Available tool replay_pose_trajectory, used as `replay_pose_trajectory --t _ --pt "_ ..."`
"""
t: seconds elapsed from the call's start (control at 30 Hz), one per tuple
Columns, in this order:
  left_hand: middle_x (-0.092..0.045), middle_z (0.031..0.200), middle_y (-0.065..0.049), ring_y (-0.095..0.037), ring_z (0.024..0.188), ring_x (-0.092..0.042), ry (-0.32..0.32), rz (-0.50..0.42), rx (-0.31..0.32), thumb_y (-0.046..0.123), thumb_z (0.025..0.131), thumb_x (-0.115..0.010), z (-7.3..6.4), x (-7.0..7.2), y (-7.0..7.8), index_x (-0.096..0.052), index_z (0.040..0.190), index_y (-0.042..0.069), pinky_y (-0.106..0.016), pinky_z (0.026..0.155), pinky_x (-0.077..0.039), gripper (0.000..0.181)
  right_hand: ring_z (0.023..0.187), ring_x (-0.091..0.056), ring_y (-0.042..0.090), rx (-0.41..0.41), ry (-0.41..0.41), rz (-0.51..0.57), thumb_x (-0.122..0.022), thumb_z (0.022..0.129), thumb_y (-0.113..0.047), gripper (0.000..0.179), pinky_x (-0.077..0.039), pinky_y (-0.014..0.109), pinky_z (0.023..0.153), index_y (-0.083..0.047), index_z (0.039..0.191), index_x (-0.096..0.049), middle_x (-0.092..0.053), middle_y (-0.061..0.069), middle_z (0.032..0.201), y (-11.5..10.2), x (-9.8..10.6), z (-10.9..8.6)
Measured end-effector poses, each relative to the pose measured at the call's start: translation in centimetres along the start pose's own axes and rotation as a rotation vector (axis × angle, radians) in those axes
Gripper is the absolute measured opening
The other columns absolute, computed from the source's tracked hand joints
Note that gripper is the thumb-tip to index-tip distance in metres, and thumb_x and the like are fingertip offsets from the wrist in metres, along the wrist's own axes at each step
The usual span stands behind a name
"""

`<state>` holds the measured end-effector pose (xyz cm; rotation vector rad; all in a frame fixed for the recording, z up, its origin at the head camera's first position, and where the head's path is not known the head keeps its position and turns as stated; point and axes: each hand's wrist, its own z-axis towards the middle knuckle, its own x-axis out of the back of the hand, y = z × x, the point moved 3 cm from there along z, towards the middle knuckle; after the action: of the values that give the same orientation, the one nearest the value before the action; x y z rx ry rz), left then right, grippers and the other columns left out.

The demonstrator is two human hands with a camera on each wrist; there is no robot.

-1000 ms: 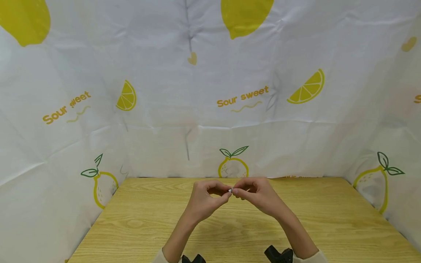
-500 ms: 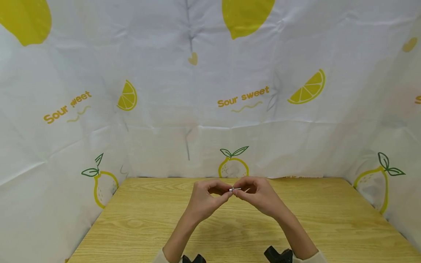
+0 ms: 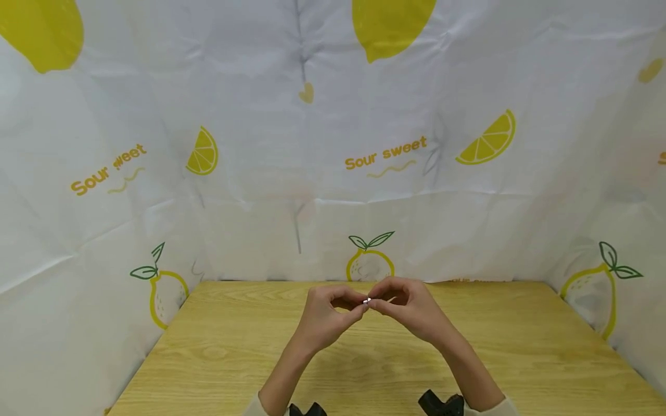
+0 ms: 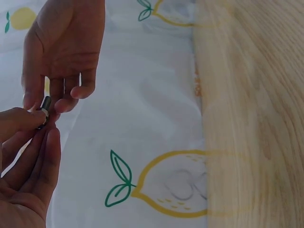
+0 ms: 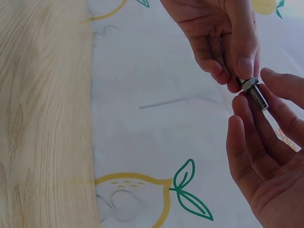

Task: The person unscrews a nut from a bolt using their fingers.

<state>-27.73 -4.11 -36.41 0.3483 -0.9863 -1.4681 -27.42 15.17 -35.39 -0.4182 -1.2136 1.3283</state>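
A small silver hex bolt (image 5: 259,99) is held between both hands above the table. My left hand (image 3: 325,318) pinches its head end between thumb and fingers; the head is mostly hidden by those fingertips. Close to the head sits a hex nut (image 5: 250,84), and the threaded shank points toward my right palm. My right hand (image 3: 408,309) has its thumb and forefinger at the nut, the two tips just apart in the right wrist view. In the left wrist view the bolt's shank (image 4: 46,101) shows as a short dark cylinder between the two hands.
Below the hands lies a wood-grain table (image 3: 229,346). A white curtain (image 3: 260,231) printed with lemons and lettering hangs behind it and along both sides. Black wrist mounts (image 3: 441,403) show near the sleeves at the bottom edge.
My right fingers loosened, baring the shank half a second ago, and have closed in at the nut again, covering part of the shank. The left hand keeps its grip and place.
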Motion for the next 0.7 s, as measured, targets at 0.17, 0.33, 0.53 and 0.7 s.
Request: replay_pose_trajectory --t 0.17,0.33,0.53,0.7 --pt "-0.081 0.091 -0.008 -0.012 0.079 -0.077 0.003 0.001 0.005 0.006 0.090 -0.079 -0.13 0.01 0.05 -0.081 0.096 0.008 -0.028 0.076 -0.065 0.006 0.083 -0.073 0.012 -0.021 0.012 0.020 -0.075 0.095 -0.017 0.012 -0.062 0.030 0.076 -0.008 0.104 -0.076 -0.076 0.013 0.102 -0.11 0.01 -0.01" --pt "-0.081 0.092 -0.008 -0.013 0.080 -0.077 0.006 -0.003 0.007 0.005 0.089 -0.079 -0.18 0.00 0.13 -0.081 0.096 0.008 -0.027 0.076 -0.064 0.007 0.083 -0.072 0.011 -0.038 -0.038 -0.017 -0.071 0.099 -0.020 0.015 -0.063 0.032 0.074 -0.007 0.106 -0.075 -0.075 0.012 0.098 0.07 0.06 -0.01" --pt "-0.081 0.091 -0.008 -0.013 0.079 -0.077 0.019 0.007 -0.001 0.006 0.089 -0.080 -0.15 0.01 0.12 -0.082 0.095 0.008 -0.026 0.076 -0.064 0.007 0.080 -0.072 0.012 -0.055 -0.130 -0.007 -0.065 0.103 -0.020 0.021 -0.064 0.036 0.075 -0.002 0.106 -0.073 -0.073 0.018 0.095 0.19 -0.22 0.01" --pt "-0.081 0.091 -0.008 -0.013 0.079 -0.077 0.026 0.013 -0.009 0.006 0.089 -0.080 -0.14 0.04 0.07 -0.082 0.095 0.008 -0.027 0.076 -0.064 0.006 0.080 -0.071 0.012 -0.052 -0.114 0.001 -0.067 0.102 -0.020 0.020 -0.064 0.037 0.076 -0.002 0.106 -0.073 -0.073 0.019 0.096 0.20 -0.31 -0.02"
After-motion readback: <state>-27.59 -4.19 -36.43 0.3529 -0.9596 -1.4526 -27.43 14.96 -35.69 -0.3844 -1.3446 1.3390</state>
